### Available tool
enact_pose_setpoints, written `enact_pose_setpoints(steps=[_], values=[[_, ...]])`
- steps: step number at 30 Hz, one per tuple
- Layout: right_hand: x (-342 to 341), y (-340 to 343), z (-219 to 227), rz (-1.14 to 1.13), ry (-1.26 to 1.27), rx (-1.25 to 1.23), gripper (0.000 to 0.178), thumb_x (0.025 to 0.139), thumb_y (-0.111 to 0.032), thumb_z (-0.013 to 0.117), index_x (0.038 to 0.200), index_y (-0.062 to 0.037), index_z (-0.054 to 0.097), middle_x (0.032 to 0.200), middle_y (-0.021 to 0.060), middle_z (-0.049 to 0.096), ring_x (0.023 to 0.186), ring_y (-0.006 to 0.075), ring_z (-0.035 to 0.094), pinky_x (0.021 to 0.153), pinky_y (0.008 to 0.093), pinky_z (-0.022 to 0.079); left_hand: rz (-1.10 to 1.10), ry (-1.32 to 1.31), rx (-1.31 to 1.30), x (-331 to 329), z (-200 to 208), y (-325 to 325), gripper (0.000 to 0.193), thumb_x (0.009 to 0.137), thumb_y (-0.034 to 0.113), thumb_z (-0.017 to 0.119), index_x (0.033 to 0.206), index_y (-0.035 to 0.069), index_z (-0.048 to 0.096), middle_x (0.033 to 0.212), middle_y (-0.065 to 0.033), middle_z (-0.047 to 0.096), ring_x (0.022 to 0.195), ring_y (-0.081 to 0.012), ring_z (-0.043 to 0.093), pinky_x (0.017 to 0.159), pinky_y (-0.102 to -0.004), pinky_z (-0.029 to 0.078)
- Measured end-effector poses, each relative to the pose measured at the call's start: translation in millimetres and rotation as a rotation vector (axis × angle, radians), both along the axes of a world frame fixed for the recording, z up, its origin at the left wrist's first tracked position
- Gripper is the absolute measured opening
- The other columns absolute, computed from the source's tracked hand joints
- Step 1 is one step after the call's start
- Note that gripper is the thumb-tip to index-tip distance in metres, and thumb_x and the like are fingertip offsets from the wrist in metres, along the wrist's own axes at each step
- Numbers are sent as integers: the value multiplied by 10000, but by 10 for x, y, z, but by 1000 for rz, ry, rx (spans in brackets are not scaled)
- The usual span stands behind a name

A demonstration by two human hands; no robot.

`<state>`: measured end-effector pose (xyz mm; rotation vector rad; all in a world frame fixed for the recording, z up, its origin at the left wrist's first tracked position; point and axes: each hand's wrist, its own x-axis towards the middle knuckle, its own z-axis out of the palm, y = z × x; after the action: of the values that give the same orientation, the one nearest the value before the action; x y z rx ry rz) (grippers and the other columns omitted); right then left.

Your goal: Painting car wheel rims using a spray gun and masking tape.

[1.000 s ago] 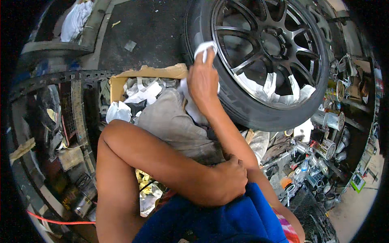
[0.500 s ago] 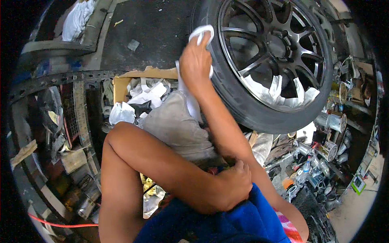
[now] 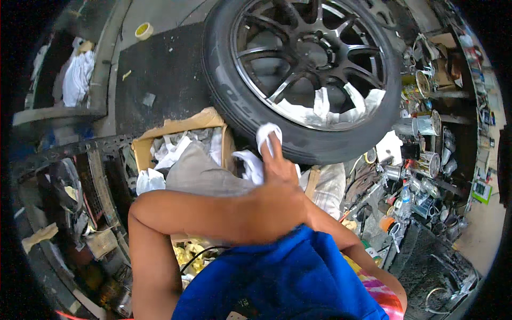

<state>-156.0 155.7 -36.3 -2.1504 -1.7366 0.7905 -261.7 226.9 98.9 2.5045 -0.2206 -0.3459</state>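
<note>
A black tyre (image 3: 320,152) on a dark multi-spoke wheel rim (image 3: 314,53) fills the upper middle. White, paper-like patches (image 3: 325,114) cover the rim's near lip and some spoke ends. My right hand (image 3: 280,165) is closed on a white cloth (image 3: 269,133), bunched about its fingers against the near-left sidewall. More white cloth (image 3: 249,164) trails left of that hand. My left hand (image 3: 280,205) crosses in front of my body and lies against my right forearm near the wrist. Motion smears it, so its fingers cannot be made out.
Left of the tyre stands a cardboard box (image 3: 160,130) of white and grey scraps. A dark board (image 3: 160,80) lies behind it, with a yellow tape roll (image 3: 143,31) beyond. Cans and jars (image 3: 426,125) crowd the right. White cloths (image 3: 79,80) lie far left.
My right hand has come nearer with the white cloth, moving down along the tyre's sidewall. My left hand has slid from near the right elbow towards the wrist. The view has shifted.
</note>
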Motion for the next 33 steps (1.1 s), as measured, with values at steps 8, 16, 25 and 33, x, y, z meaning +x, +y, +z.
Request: enact_pose_setpoints(steps=[8,16,25,33], values=[[561,-772,673,-39,688,275,422,853,-4,688,1273,9,645,1252,216,623,1242,348,587,1039,419,464,242,-95,-304,299,-162,429,775,827,356,843,1432,3,511,1293,-233,618,1179,-393,621,1000,-446,504],[437,-835,913,-372,1351,415,269,977,-51,701,1195,3,552,1175,53,570,1059,115,604,931,265,495,583,79,-549,-31,252,243,274,1012,174,643,1210,-10,686,990,-134,746,906,-171,680,839,-336,539],[427,-1151,531,-58,892,272,329,903,-162,788,1163,12,685,1029,113,706,959,195,665,878,327,505,956,-292,-691,-706,563,216,485,956,304,557,1229,-84,655,1181,-159,715,1094,-229,688,1010,-355,503],[439,-1362,635,150,691,179,397,944,-262,748,1196,38,683,1148,227,702,1102,364,679,935,430,515,1115,-616,-1568,-1183,440,517,341,1034,373,502,835,111,411,736,-14,348,614,-126,368,544,-271,404]])
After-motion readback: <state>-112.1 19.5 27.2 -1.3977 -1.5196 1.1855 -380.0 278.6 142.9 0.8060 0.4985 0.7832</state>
